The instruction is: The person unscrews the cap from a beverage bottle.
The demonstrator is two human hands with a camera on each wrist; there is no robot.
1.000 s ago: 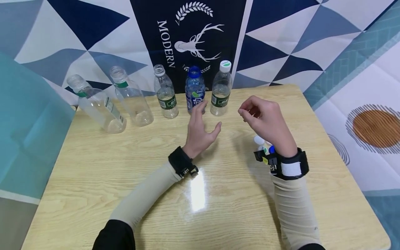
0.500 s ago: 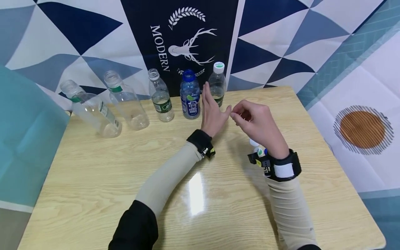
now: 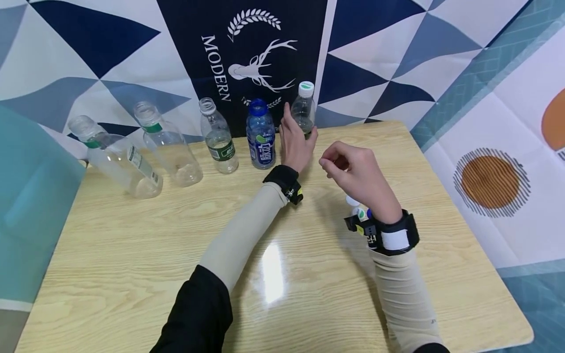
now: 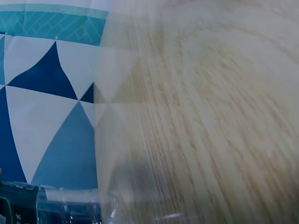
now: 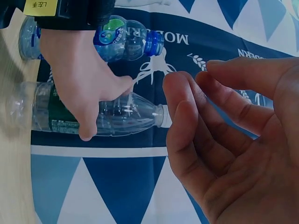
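Note:
My left hand (image 3: 296, 147) grips a clear plastic bottle (image 3: 304, 109) with a white cap, at the back of the table. Its thumb lies on one side and the fingers on the other, over a dark green label (image 5: 63, 114) in the right wrist view. Only a strip of clear bottle (image 4: 70, 205) shows along the bottom of the left wrist view. To the right, my right hand (image 3: 353, 166) hovers above the table, fingers loosely curled and nothing between them. Small bottle caps (image 3: 358, 212) lie beneath the right wrist, partly hidden by it.
An uncapped blue bottle (image 3: 261, 139) stands just left of the left hand. Farther left are an uncapped clear bottle (image 3: 219, 142) and two larger clear bottles (image 3: 169, 147), also uncapped. A patterned cloth (image 3: 366, 63) hangs behind the wooden table (image 3: 132, 255).
My left hand has moved right and back, from in front of the blue bottle to the capped clear bottle, and taken hold of it. The right hand has stayed raised, fingers curled.

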